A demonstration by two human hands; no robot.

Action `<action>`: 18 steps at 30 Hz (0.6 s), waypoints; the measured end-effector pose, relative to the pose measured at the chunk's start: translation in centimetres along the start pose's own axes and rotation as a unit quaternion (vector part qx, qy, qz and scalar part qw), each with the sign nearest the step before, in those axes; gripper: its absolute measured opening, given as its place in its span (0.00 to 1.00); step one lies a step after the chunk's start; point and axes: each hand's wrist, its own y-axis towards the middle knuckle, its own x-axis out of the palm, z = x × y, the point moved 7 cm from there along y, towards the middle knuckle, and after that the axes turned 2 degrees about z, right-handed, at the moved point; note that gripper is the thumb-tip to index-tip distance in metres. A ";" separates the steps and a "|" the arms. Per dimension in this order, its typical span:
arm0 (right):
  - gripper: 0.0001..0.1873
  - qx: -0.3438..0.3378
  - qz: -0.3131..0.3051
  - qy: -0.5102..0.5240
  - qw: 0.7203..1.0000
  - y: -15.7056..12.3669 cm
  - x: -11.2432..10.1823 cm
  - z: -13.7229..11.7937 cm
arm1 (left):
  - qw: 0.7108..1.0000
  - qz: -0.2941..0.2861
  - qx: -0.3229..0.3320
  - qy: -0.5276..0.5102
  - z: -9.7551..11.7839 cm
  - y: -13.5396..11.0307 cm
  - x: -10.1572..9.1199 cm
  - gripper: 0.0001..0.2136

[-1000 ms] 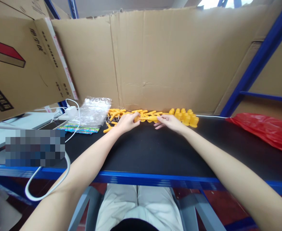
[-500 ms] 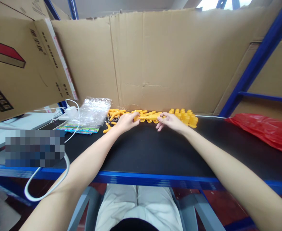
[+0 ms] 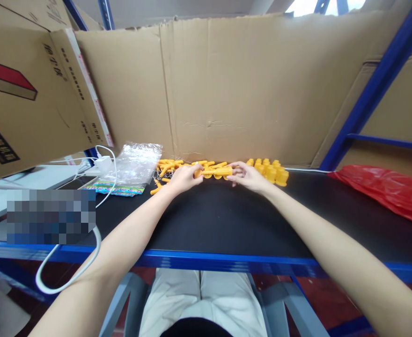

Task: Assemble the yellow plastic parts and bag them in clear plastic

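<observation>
Both arms reach to the back of a black tabletop (image 3: 227,220). My left hand (image 3: 183,178) and my right hand (image 3: 248,176) each pinch one end of a long yellow plastic part (image 3: 217,172) held level between them, just above the table. Behind it lies a pile of orange-yellow stick-shaped parts (image 3: 172,166). To the right of my right hand stands a cluster of several yellow cup-shaped parts (image 3: 272,171).
A cardboard wall (image 3: 248,89) closes the back. A clear plastic bag (image 3: 136,161), a colourful card, a white charger (image 3: 104,161) with its cable and a phone lie at left. A red plastic bag (image 3: 388,192) lies at right. Blue shelf posts (image 3: 374,89) stand on the right.
My right hand's fingers, spread half a second ago, have closed on the right end of the yellow part. The part sits slightly higher. My left hand has barely moved.
</observation>
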 end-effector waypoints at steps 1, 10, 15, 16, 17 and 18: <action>0.27 -0.009 -0.005 0.002 1.000 0.0 0.0 -0.1 | 1.000 0.002 -0.003 0.001 0.0 0.0 -0.1 0.13; 0.27 0.049 0.003 -0.041 0.998 -0.7 0.3 0.0 | 0.999 0.029 0.027 0.026 1.0 0.0 -0.4 0.12; 0.23 0.053 0.013 -0.042 0.998 -0.4 0.1 0.1 | 1.000 0.015 0.011 0.019 0.6 0.0 -0.3 0.12; 0.22 0.042 0.009 -0.031 0.999 -0.3 0.1 0.1 | 1.000 0.013 0.008 0.017 0.6 0.1 -0.3 0.12; 0.24 0.030 0.003 -0.016 0.999 -0.3 0.1 0.0 | 1.000 0.012 0.007 0.016 0.5 0.1 -0.3 0.12; 0.27 0.019 -0.006 0.000 1.000 -0.3 0.2 -0.1 | 1.000 0.012 0.005 0.015 0.5 0.1 -0.3 0.12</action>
